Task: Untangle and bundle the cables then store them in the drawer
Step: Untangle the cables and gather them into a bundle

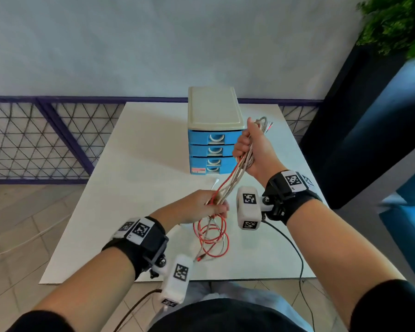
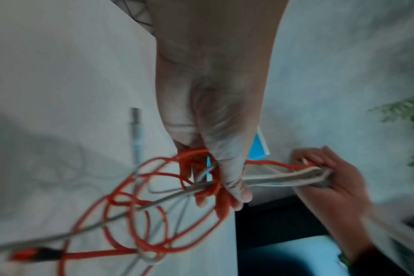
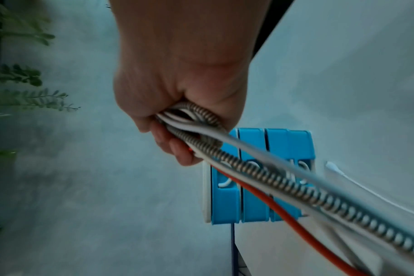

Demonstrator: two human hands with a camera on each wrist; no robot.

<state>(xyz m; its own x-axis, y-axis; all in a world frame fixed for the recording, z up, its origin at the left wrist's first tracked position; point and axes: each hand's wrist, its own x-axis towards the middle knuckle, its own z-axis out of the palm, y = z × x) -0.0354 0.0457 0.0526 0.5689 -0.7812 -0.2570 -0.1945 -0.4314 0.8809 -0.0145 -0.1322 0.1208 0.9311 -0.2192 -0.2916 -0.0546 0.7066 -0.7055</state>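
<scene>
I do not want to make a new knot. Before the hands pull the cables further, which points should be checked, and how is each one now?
1. Right hand grips the gathered cables: ok.
2. Left hand pinches the strands lower down: ok.
3. Red cable free of loops: not ok, it hangs coiled below the left hand.
4. Spring-wrapped cable separate from the others: cannot tell.
5. Drawer unit has a drawer open for storing: not ok, all appear closed.
</scene>
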